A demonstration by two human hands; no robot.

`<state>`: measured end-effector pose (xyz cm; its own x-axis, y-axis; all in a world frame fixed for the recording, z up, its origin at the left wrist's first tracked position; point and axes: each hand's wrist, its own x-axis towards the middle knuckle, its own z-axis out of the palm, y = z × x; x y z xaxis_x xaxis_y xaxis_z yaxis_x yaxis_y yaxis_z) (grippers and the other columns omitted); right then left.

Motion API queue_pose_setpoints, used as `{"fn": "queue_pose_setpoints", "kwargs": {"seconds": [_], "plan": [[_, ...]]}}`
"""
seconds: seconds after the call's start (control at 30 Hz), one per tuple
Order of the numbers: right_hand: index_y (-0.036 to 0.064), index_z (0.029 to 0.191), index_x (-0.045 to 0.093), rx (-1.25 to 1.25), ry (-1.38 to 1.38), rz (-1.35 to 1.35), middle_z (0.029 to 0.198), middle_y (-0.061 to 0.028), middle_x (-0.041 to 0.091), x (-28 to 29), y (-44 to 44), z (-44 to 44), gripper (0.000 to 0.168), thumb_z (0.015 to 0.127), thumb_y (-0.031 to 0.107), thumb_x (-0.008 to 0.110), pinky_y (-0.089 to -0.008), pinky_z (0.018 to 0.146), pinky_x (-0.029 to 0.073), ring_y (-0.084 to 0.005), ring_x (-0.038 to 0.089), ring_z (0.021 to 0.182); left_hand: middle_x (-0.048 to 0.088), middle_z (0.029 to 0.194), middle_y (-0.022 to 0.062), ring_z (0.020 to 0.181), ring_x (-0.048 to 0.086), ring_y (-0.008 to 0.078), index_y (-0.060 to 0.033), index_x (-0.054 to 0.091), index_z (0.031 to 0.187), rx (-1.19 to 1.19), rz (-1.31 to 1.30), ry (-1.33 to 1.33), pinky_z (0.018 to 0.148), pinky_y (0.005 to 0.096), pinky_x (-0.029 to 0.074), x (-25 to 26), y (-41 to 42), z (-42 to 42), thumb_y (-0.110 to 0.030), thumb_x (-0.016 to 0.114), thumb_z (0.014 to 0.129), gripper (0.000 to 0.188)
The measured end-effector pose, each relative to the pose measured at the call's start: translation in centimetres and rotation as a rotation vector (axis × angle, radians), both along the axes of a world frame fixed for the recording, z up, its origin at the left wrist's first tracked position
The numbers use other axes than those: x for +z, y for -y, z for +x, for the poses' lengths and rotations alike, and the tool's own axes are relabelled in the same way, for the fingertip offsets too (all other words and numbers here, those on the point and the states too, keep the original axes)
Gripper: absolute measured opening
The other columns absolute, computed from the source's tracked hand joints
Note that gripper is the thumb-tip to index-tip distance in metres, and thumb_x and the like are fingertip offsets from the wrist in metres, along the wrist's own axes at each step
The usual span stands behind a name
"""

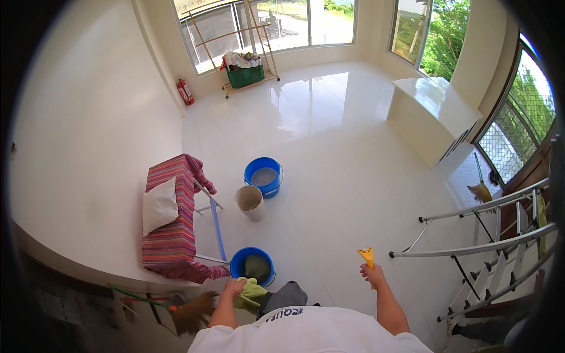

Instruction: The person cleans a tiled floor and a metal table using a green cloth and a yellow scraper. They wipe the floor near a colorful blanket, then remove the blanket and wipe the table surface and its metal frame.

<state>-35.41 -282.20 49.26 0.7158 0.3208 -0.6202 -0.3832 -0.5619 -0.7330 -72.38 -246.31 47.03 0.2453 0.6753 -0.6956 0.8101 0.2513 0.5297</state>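
My left hand (234,287) grips a yellow-green cloth (250,296), which hangs beside my raised knee in dark grey trousers. Just beyond that hand stands a blue bucket (236,264) with murky water and what looks like a submerged cloth. Out to the right, my right hand (374,274) is closed around the handle of a yellow hand tool (366,254), probably a scraper, held above the white tiled floor (326,220). Farther forward are a beige waste bin (255,215) and a second blue bucket (272,192) containing greyish water.
At left, a striped cloth (165,251) and a pillow (161,206) cover a metal-legged table. A broom (194,312) lies near it. An aluminium stepladder (472,248) stands at right, with another person's leg (481,332) below. A white desk (412,121) stands near the windows.
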Motion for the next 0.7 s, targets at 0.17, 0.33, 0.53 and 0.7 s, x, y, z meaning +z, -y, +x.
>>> {"fn": "queue_pose_setpoints", "kwargs": {"seconds": [0.17, 0.33, 0.53, 0.7], "plan": [[0.006, 0.091, 0.058, -0.031, -0.007, -0.002, 0.072, -0.0034, 0.06, -1.7, -4.7, 8.9, 0.02, 0.082, 0.024, 0.058, -0.0253, 0.05, 0.043, -0.011, 0.055, 0.06, 0.066, 0.088, 0.0118, 0.076, 0.063, 0.0189, 0.0008, 0.066, 0.093, -0.138, -0.037, 0.099, 0.068, 0.0335, 0.048, -2.6, -6.3, 12.4, -0.036, 0.066, 0.075, 0.041], [0.002, 0.086, 0.059, -0.12, 0.001, -0.275, 0.065, -0.0061, 0.059, -4.3, -1.4, 16.2, 0.018, 0.08, 0.019, 0.057, -0.0278, 0.046, 0.044, -0.0144, 0.056, 0.052, 0.066, 0.09, 0.0122, 0.079, 0.063, 0.0199, 0.0012, 0.065, 0.093, -0.107, -0.128, 0.16, 0.07, 0.0327, 0.048, -3.7, -13.2, 27.6, -0.038, 0.066, 0.074, 0.043], [0.004, 0.087, 0.057, -0.661, -0.21, -0.378, 0.064, -0.0075, 0.058, -2.5, 0.8, 19.4, 0.015, 0.08, 0.018, 0.055, -0.0338, 0.046, 0.043, -0.018, 0.058, 0.056, 0.065, 0.09, 0.0155, 0.083, 0.062, 0.0255, 0.0011, 0.063, 0.097, -0.327, -0.089, 0.171, 0.075, 0.0343, 0.047, 0.8, -19.1, 44.6, -0.044, 0.063, 0.074, 0.051], [0.004, 0.087, 0.057, -0.587, -0.339, -0.449, 0.063, -0.008, 0.057, -4.5, -4.6, 25.9, 0.015, 0.08, 0.017, 0.055, -0.0341, 0.046, 0.042, -0.0183, 0.056, 0.054, 0.063, 0.097, 0.0176, 0.091, 0.061, 0.0291, 0.0006, 0.063, 0.099, -0.509, 0.168, 0.043, 0.078, 0.0349, 0.046, -1.4, -26.5, 53.7, -0.049, 0.06, 0.073, 0.056]]}}
